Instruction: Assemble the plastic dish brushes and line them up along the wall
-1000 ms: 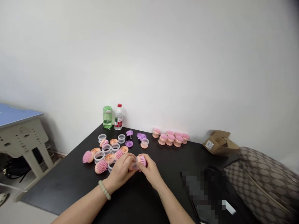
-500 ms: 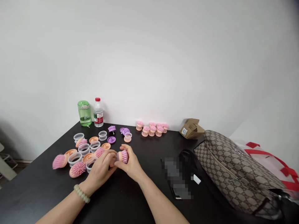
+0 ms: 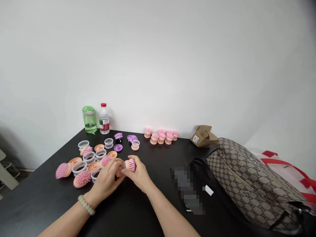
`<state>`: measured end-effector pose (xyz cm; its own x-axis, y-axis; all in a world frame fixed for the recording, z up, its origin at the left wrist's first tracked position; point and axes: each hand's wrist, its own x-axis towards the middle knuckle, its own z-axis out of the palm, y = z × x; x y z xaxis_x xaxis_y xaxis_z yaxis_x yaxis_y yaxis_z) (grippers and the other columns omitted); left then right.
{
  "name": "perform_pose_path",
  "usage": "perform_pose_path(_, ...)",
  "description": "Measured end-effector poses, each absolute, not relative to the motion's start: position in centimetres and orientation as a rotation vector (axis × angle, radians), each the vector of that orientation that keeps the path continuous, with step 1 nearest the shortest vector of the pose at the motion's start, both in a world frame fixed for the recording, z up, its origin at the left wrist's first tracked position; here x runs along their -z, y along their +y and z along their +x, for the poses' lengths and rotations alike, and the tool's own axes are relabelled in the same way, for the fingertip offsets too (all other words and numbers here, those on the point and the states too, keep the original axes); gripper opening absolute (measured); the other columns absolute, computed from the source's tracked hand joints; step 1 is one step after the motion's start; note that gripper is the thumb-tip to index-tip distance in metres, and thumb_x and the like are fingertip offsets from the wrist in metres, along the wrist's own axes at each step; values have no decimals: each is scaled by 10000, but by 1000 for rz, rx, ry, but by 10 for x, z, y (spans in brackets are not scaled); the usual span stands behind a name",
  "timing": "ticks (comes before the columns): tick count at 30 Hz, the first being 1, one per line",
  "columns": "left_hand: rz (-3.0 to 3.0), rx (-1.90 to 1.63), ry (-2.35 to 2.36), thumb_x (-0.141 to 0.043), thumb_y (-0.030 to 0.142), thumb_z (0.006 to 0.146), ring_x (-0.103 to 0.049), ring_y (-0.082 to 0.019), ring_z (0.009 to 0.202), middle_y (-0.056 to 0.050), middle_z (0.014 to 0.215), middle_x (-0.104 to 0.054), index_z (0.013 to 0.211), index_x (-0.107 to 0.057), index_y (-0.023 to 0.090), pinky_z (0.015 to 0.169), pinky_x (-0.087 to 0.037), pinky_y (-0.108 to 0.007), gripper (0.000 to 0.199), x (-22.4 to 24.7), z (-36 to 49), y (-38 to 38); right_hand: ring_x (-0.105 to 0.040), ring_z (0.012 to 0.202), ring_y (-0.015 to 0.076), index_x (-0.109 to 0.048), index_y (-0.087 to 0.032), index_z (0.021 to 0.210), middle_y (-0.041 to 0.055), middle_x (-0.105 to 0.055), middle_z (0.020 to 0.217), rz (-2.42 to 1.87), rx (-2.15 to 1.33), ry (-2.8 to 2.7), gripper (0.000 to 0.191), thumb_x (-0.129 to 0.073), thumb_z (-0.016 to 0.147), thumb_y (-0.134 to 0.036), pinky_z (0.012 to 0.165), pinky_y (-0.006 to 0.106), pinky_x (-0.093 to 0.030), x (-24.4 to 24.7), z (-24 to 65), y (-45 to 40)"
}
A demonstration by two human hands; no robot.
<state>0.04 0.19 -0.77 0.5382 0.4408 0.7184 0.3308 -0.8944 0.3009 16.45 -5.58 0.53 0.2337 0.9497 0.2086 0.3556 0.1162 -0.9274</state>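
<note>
1. Tabletop (image 3: 37,200): black surface carrying all items listed below.
2. Left portion: loose parts lie scattered, consisting of clear plastic rings (image 3: 79,168), peach discs (image 3: 99,147) and pink bristle heads (image 3: 83,179). These parts appear unjoined and represent the larger remaining quantity.
3. Far edge, left of centre: a green drinking bottle (image 3: 89,119) stands beside a water bottle (image 3: 104,120) with a red cap. Purple bristle heads (image 3: 132,138) and a purple disc (image 3: 118,147) lie just in front and to the right.
4. Centre, toward the near side: the left hand (image 3: 106,183), wearing a pale beaded bracelet (image 3: 86,204), has its fingers (image 3: 115,166) pressed together and curled around the peach end of a pink brush (image 3: 130,165). The right hand (image 3: 138,174) cups the bristled end, with its fingers curled beneath. The brush is held clear of the tabletop, between both hands.
5. Far edge, centre-right: finished-looking pink-and-peach brushes (image 3: 161,137) stand in a tight group, the smaller quantity so far.
6. Right portion: a pixelated object (image 3: 187,187), a flattened cardboard box (image 3: 203,136) and a patterned handbag (image 3: 251,184) occupy this area.
</note>
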Motion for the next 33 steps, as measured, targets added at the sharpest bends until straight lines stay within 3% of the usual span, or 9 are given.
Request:
perform_pose_path(5,2632,-1249,662,-550,290,936,-657,-222,945,-80,1049,-633,1052,-507,214,786,-566,-362,145,6,0,0,-614,824,197,-643,-233,1022,-3,-677,930,-1434,-656,-1283,447,-817,636,-377,763,321,-484,-7,164,-55)
perform_pose_path(9,2518,-1145,707,-553,311,922,-639,-170,719,-33,940,-628,1075,-482,216,643,-545,-307,193,0,0,-3,-579,780,178,-646,-222,1024,-11,-650,897,-1330,-683,-1275,499,-843,600,-397,716,294,-465,-8,166,-55)
perform_pose_path(13,2372,-1093,727,-548,328,922,-616,-156,698,-20,937,-628,1135,-463,217,602,-521,-277,255,-4,-2,-6,-567,763,161,-654,-228,1043,-21,-641,882,-1181,-760,-1270,529,-871,587,-387,700,267,-460,-7,170,-54)
perform_pose_path(18,2321,-1088,718,-516,375,944,-573,-158,659,-17,893,-622,1131,-493,212,602,-493,-287,248,-8,-5,-8,-606,825,174,-659,-237,1052,-7,-664,947,-1049,-808,-1334,529,-891,598,-375,750,277,-487,-10,173,-57)
perform_pose_path(22,2189,-1106,728,-445,410,960,-596,-189,736,-28,891,-619,1054,-521,216,667,-499,-320,229,-11,-5,-8,-632,941,203,-663,-250,1027,12,-669,1038,-937,-764,-1433,507,-903,596,-369,848,315,-502,-13,175,-58)
perform_pose_path(24,2022,-1075,728,-400,440,968,-580,-174,650,-10,823,-599,1047,-514,223,616,-492,-311,258,-13,-5,-9,-640,977,214,-658,-251,995,24,-668,1058,-867,-708,-1491,478,-905,601,-360,878,336,-504,-14,174,-59)
perform_pose_path(27,1736,-970,716,-391,486,958,-481,-126,460,24,737,-543,1065,-499,240,451,-419,-264,290,-14,-5,-11,-642,1004,220,-645,-254,949,38,-667,1070,-789,-585,-1608,401,-891,643,-335,896,360,-510,-16,171,-60)
perform_pose_path(31,1477,-911,656,-509,469,913,-414,-89,449,22,759,-517,1014,-529,243,367,-295,-192,248,-18,-3,-14,-629,999,212,-617,-262,958,46,-666,1065,-728,-394,-1734,322,-840,731,-311,872,371,-524,-20,166,-63)
perform_pose_path(33,1319,-860,594,-550,457,887,-346,-70,414,46,669,-486,995,-536,237,351,-239,-168,245,-21,-1,-13,-618,995,208,-600,-263,965,52,-664,1066,-703,-282,-1796,252,-784,793,-272,863,374,-528,-24,165,-66)
